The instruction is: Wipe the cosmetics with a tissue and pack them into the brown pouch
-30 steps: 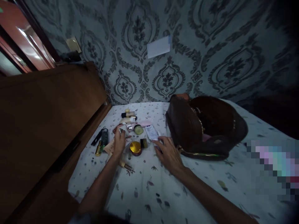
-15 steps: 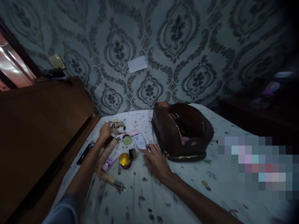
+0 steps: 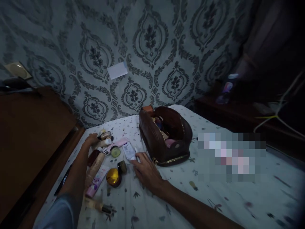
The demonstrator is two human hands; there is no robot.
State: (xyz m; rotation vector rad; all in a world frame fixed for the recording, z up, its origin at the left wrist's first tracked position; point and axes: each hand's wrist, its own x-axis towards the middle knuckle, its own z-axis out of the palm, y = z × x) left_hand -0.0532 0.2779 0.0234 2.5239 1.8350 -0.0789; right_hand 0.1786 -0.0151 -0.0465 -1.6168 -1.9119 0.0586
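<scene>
My right hand (image 3: 149, 173) rests on the bed with thumb and forefinger closed around the near end of a white tube (image 3: 128, 150). A slim pale item by its forefinger is too blurred to name. At the far left, my left hand (image 3: 90, 141) is curled beside a small bottle (image 3: 105, 135) and a white tube with a dark cap (image 3: 105, 142); what its fingers hold, if anything, is hidden. Between my hands lie a green-lidded jar (image 3: 115, 151), a gold-lidded jar (image 3: 113, 177), a dark small jar (image 3: 122, 167) and a pink-and-white tube (image 3: 97, 181).
An unzipped brown bag (image 3: 164, 136) with items inside stands right of my right hand. A beige tube with a dark cap (image 3: 97, 205) lies near me. A wooden board (image 3: 35, 127) borders the bed's left side. A blurred-out patch covers the right of the sheet.
The view has turned to the right, so the bag and cosmetics appear further left. Both hands stay at nearly the same places among the items.
</scene>
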